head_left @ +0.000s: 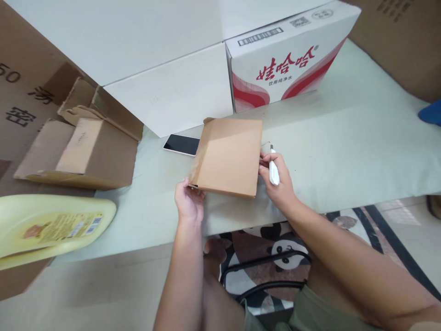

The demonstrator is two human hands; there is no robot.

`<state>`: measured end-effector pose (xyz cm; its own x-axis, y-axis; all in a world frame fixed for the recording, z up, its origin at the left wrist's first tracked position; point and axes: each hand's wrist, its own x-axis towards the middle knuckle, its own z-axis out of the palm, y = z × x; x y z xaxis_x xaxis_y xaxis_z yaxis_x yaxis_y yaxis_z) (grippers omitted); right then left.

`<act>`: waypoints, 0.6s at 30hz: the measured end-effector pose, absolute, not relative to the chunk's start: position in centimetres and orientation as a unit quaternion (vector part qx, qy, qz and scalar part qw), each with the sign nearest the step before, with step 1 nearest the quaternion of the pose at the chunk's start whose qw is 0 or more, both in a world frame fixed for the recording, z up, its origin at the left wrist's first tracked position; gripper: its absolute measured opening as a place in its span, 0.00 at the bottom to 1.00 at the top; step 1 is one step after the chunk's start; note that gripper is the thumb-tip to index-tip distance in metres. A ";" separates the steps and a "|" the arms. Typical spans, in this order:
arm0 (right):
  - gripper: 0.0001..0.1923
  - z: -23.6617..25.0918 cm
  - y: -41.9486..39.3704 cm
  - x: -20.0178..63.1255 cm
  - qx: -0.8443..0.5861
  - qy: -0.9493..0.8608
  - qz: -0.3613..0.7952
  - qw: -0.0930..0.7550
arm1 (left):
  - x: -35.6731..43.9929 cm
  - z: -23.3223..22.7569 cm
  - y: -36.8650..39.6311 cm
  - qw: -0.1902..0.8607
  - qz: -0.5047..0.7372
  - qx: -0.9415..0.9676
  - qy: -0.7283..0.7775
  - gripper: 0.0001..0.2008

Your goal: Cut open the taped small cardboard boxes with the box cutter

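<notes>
A small flat cardboard box (229, 156) is held between my two hands, tilted over the table, with tape along its left edge. My left hand (190, 202) grips the box's near left corner, its fingers curled underneath. At the right side, my right hand (279, 179) has its fingertips against the box's edge. A slim white box cutter (274, 170) with a grey tip lies in that same hand, between thumb and fingers, pointing away from me. Partly covered by the box, a phone (181, 145) rests on the table with its screen dark.
Large white cartons (172, 92) and a carton with red print (279, 69) stand along the back of the pale green table (361, 138). Opened cardboard boxes (86, 147) and a yellow bottle (58, 225) are on the left. Something blue (430, 113) shows at the right edge.
</notes>
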<state>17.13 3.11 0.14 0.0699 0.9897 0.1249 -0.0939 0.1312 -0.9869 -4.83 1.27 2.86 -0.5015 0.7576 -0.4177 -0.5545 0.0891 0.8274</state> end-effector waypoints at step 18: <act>0.08 0.3 2.9 16.8 -0.467 -0.494 0.460 0.572 | -4.8 2.5 1.4 0.481 0.675 0.097 0.551 0.12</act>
